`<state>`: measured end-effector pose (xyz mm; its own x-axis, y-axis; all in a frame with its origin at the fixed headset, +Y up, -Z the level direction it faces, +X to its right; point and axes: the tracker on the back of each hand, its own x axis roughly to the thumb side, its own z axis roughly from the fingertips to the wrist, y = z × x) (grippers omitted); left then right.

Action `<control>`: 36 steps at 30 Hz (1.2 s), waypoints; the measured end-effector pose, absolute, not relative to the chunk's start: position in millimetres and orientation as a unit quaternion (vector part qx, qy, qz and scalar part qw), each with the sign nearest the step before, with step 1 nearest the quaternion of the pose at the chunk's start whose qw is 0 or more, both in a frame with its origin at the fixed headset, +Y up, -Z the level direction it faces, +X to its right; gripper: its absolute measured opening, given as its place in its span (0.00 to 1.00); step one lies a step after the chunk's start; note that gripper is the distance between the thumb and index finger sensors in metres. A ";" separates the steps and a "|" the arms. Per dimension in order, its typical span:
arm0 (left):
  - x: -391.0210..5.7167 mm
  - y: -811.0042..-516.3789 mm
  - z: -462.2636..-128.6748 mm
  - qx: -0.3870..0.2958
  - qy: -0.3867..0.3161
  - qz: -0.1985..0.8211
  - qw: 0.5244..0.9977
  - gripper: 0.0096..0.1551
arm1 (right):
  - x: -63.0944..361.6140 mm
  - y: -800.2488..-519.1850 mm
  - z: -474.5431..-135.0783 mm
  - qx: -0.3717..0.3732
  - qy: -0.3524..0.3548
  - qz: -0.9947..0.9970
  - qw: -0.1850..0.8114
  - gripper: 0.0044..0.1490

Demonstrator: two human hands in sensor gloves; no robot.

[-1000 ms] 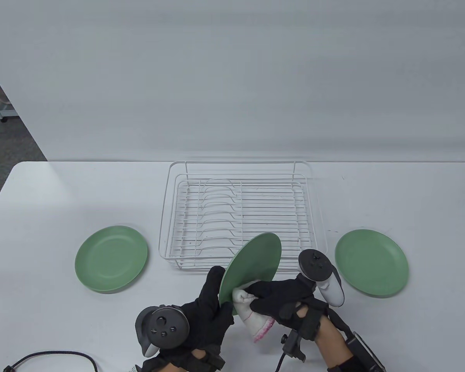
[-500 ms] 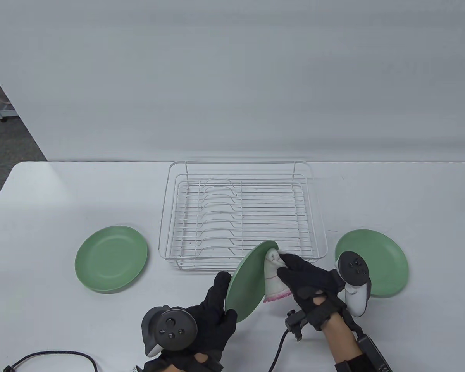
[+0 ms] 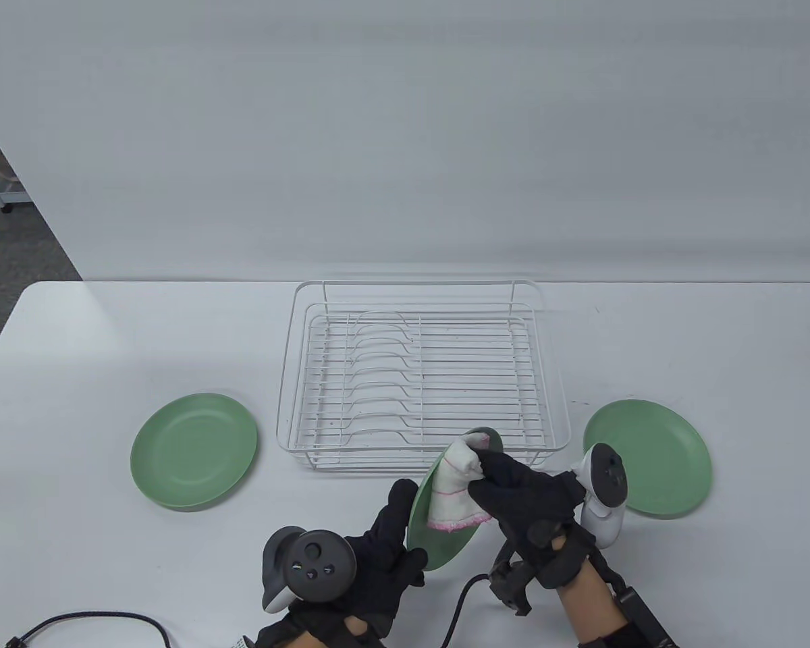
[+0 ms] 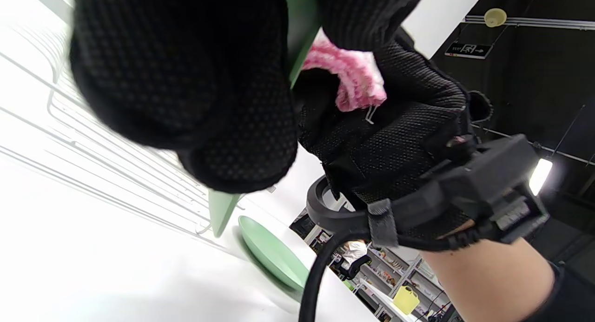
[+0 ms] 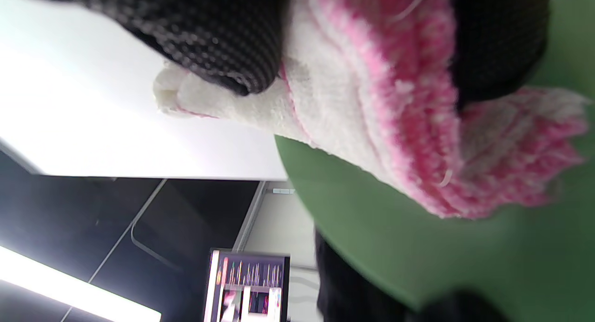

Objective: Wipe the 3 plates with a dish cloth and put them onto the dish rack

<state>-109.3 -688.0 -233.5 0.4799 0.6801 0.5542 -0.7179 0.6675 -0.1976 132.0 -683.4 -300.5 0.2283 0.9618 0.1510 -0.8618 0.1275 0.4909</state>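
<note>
My left hand grips a green plate by its lower rim and holds it tilted on edge in front of the dish rack. My right hand holds a white dish cloth with a pink edge pressed against the plate's face. The right wrist view shows the cloth lying on the green plate. In the left wrist view the cloth shows between both gloves. Two more green plates lie flat on the table, one at the left, one at the right.
The white wire dish rack holds nothing and stands in the middle of the white table. A black cable lies at the front left edge. Another cable hangs from my right wrist.
My right hand has swept the cloth from the plate's lower part up to its top edge, then slightly down. My left hand turned the plate more edge-on and shifted it right.
</note>
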 end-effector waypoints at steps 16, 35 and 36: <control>-134.1 -696.0 -246.6 0.053 -0.232 0.524 0.818 0.45 | 130.3 -707.7 -306.3 0.133 0.294 0.742 0.587 0.29; -117.0 -703.0 -248.2 -0.043 -0.286 0.484 0.826 0.47 | 165.0 -693.9 -313.0 0.114 0.056 0.687 0.715 0.32; -114.1 -702.6 -246.8 -0.046 -0.290 0.477 0.828 0.48 | 160.8 -692.3 -312.3 0.130 0.056 0.677 0.722 0.32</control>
<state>-114.1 -702.6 -246.8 0.3758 0.8170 0.4375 -0.7641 0.5402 -0.3525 160.8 -692.3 -312.3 0.0767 0.9925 0.0955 -0.9633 0.0490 0.2641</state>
